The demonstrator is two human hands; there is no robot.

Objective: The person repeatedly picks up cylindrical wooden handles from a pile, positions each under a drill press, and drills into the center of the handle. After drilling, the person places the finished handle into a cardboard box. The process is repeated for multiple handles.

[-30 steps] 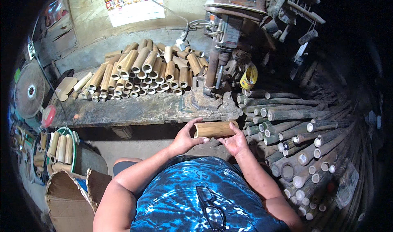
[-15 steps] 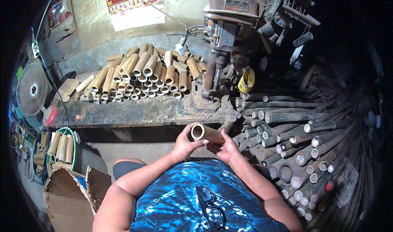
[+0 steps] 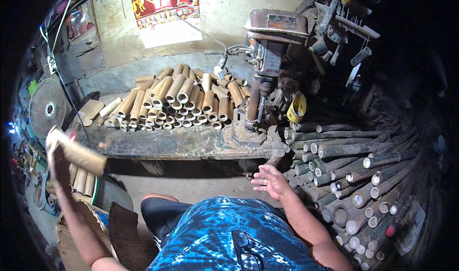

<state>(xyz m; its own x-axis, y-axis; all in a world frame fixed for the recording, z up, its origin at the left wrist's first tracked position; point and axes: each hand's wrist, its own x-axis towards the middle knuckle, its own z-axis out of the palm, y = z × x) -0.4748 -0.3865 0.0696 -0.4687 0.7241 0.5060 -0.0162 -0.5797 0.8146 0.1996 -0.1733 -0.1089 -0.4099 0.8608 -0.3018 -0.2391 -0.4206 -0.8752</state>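
My left hand (image 3: 58, 158) is stretched far out to the left, closed around a short bamboo tube (image 3: 82, 155). Motion smears the hand somewhat. The tube is above a green-rimmed bucket (image 3: 97, 192), where several cut bamboo pieces (image 3: 86, 182) stand upright. In front of my body, near the workbench edge, my right hand (image 3: 271, 181) is raised with its fingers apart and nothing in it. Across the workbench (image 3: 143, 144) a big heap of cut bamboo tubes (image 3: 179, 96) is stacked.
A drill press (image 3: 267, 56) stands at the bench's right end, sawdust around its base. Long bamboo poles (image 3: 344, 149) are piled on the right. An open cardboard box (image 3: 123, 233) is at lower left, below a fan (image 3: 48, 106). A yellow container (image 3: 296, 107) hangs beside the press.
Both hands held the bamboo tube in front of my body. My right hand has let go, and my left hand has carried the tube far left, over the bucket. The view has shifted slightly.
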